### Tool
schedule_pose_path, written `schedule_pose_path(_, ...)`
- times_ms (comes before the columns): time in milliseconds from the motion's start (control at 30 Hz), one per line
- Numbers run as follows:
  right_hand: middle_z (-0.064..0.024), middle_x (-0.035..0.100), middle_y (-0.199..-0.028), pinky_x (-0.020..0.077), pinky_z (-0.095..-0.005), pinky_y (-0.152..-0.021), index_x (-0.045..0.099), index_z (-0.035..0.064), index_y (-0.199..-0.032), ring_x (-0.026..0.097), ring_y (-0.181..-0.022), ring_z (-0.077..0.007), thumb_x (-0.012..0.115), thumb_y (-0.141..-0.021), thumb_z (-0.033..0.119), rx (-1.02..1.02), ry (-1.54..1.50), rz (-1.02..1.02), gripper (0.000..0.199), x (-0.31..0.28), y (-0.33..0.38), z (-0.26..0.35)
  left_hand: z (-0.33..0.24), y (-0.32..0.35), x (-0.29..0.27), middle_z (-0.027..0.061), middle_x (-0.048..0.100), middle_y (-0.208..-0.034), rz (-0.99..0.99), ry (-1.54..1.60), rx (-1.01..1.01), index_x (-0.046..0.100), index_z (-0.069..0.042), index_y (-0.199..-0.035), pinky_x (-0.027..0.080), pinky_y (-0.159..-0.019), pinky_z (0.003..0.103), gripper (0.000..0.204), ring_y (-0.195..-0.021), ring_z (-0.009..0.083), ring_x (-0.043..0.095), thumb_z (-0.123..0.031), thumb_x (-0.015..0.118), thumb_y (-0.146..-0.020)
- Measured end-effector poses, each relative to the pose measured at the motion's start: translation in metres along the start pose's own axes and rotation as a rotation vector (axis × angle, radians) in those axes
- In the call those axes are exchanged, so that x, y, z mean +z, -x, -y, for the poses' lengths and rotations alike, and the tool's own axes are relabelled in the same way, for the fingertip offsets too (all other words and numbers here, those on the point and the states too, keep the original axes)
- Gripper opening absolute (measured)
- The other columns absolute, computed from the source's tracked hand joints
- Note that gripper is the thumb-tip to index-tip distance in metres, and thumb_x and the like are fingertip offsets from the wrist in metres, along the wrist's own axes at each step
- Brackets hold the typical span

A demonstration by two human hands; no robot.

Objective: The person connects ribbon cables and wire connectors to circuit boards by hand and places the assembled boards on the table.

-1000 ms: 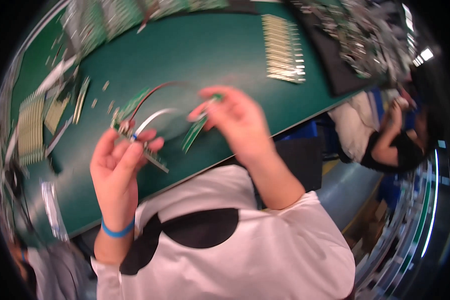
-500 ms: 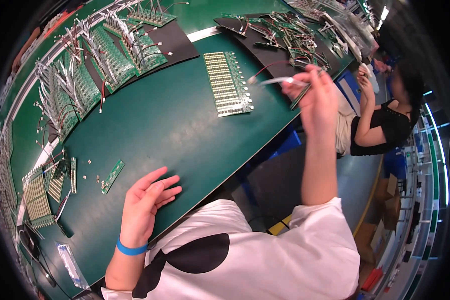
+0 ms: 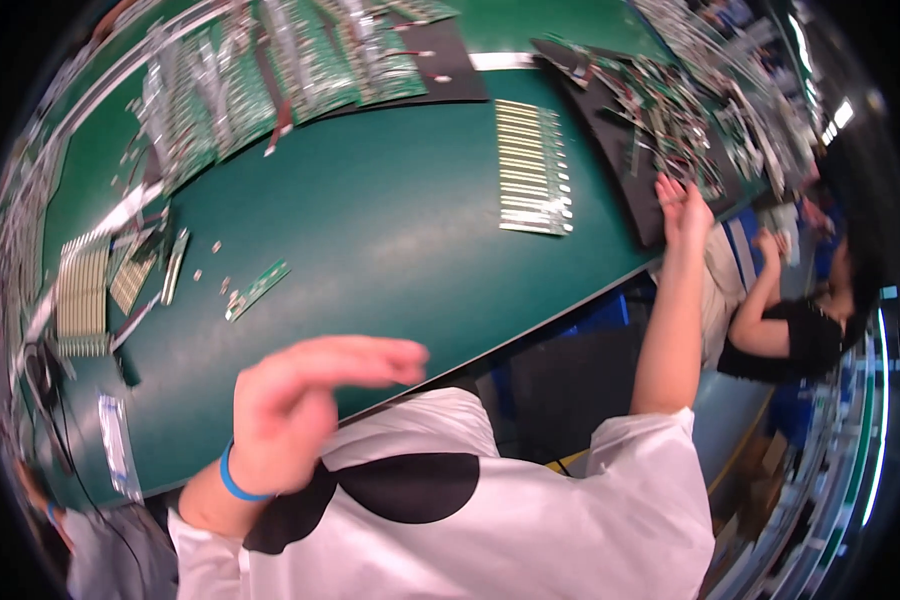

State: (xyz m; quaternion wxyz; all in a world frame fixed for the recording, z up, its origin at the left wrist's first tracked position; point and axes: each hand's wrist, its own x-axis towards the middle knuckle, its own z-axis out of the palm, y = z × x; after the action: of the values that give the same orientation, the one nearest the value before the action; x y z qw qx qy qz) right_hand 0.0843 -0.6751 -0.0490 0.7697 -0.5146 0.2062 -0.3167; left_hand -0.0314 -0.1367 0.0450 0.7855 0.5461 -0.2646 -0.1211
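Note:
My right hand point(image 3: 683, 208) reaches to the edge of a dark mat point(image 3: 610, 165) at the far right, beside a heap of small green circuit boards with wires point(image 3: 670, 115). Its fingers are apart, and I see nothing in them. Over the near table edge my left hand point(image 3: 295, 405), slightly blurred, is raised with fingers stretched out and holding nothing. Left of the mat lies a panel of narrow circuit boards point(image 3: 530, 170). A single green circuit board strip point(image 3: 258, 290) rests beyond my left hand, with a few tiny pale parts point(image 3: 226, 285) beside it.
Wired board panels point(image 3: 310, 60) stand in rows on a dark mat at the back left. More board panels point(image 3: 82, 295) and a clear plastic bag point(image 3: 116, 445) lie at the left. A person in black point(image 3: 795, 335) sits at the right; a grey sleeve point(image 3: 120, 550) shows lower left.
My right hand has moved to the heap, and the wired circuit board strip it held is no longer in it. My left hand has lifted toward me. The whole view has turned.

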Motion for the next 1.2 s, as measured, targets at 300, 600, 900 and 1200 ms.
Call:
schedule_pose_path(300,-0.0214,0.06,-0.104,0.0433,-0.0361,-0.085,0.06,-0.008,-0.102,0.056,-0.097,-0.0275,0.066,-0.074,0.049,-0.21,1.446,-0.109,0.064,-0.013,-0.024,0.012,-0.046,0.027,0.028,0.0356,0.041,-0.122,0.208,0.176,0.581,0.057,0.0,-0.103,0.036,-0.094,0.052,0.059,-0.111,0.0454,0.045,-0.054,0.036,-0.091)
schedule_pose_path(600,-0.0245,0.03,-0.133,0.0315,-0.0505,-0.098,0.034,-0.0029,-0.128,0.03,-0.123,-0.0386,0.067,-0.065,0.058,-0.671,1.427,-0.517,0.093,0.077,0.079,0.01,-0.042,0.061,0.006,0.033,0.031,-0.132,0.401,0.17,0.553,0.045,0.004,-0.119,0.031,-0.098,0.049,0.073,-0.123,0.0404,0.032,-0.061,0.034,-0.087)
schedule_pose_path(900,-0.0166,0.051,-0.11,0.0346,-0.042,-0.094,0.053,0.0009,-0.107,0.045,-0.108,-0.0342,0.064,-0.078,0.019,-0.907,0.948,0.887,0.036,0.27,0.287,-0.063,-0.051,0.061,-0.042,0.0266,0.03,-0.139,0.531,0.111,0.385,0.034,0.007,-0.133,0.029,-0.101,0.047,0.089,-0.13,0.0368,0.029,-0.066,0.038,-0.083)
schedule_pose_path(1200,-0.0139,0.053,-0.11,0.0348,-0.0439,-0.095,0.056,0.0037,-0.105,0.046,-0.11,-0.0332,0.059,-0.078,0.011,-1.1,0.673,1.469,0.028,0.395,0.397,-0.142,-0.023,0.106,-0.102,0.0165,0.061,-0.106,-0.065,-0.593,-0.252,0.054,0.002,-0.115,0.046,-0.083,0.034,0.038,-0.096,0.0277,0.06,-0.017,0.061,-0.084)
